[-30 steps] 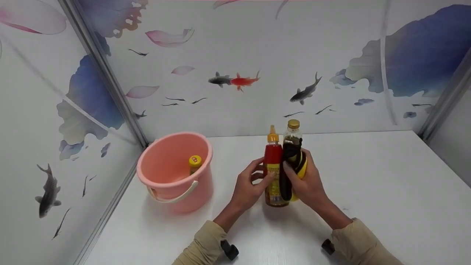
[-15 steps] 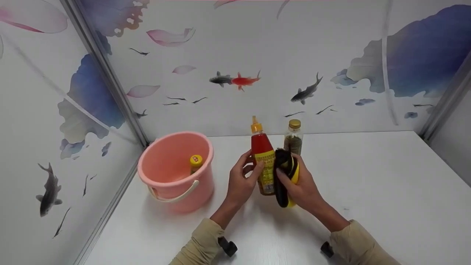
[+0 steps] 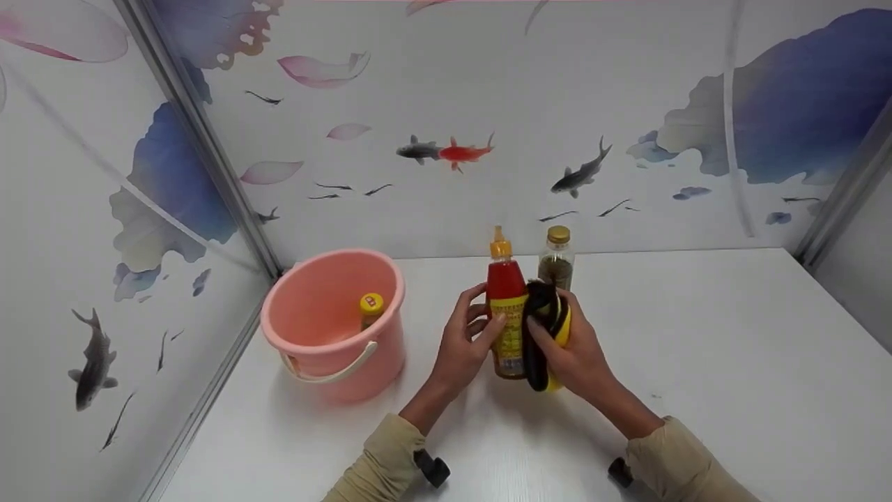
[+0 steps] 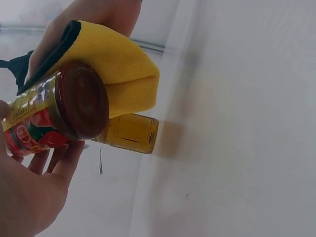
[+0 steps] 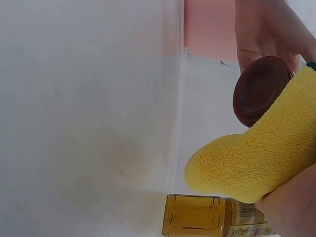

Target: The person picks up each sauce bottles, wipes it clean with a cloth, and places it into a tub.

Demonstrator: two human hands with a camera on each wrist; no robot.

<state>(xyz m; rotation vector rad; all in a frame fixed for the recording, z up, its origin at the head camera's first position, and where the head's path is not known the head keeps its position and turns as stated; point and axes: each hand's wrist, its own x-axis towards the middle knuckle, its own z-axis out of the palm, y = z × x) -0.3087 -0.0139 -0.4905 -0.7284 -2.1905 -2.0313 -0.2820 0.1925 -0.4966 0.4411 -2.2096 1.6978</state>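
Observation:
My left hand [image 3: 456, 348] grips a squeeze bottle of red sauce [image 3: 506, 280] with an orange nozzle cap and yellow label. The bottle is off the table, its dark base [image 4: 86, 101] visible in the left wrist view. In my right hand [image 3: 582, 352] is a folded yellow cloth [image 5: 266, 153] with a black side and dark edging, pinched between thumb and fingers. The cloth lies against the sauce bottle's right side. Just behind the right hand a glass bottle [image 3: 556, 270] with a gold cap stands on the table, its lower part hidden in the head view.
A pink bucket [image 3: 348, 376] with a white handle stands on the left of the white table [image 3: 732, 362]. Inside it is a container with a yellow lid [image 3: 371, 304]. Printed wall panels [image 3: 446, 84] enclose the table at the back and sides.
Sauce bottle and cloth shifted left, away from the glass bottle, which now shows more. The sauce bottle rose and tilted left, then came partly back down, right and more upright.

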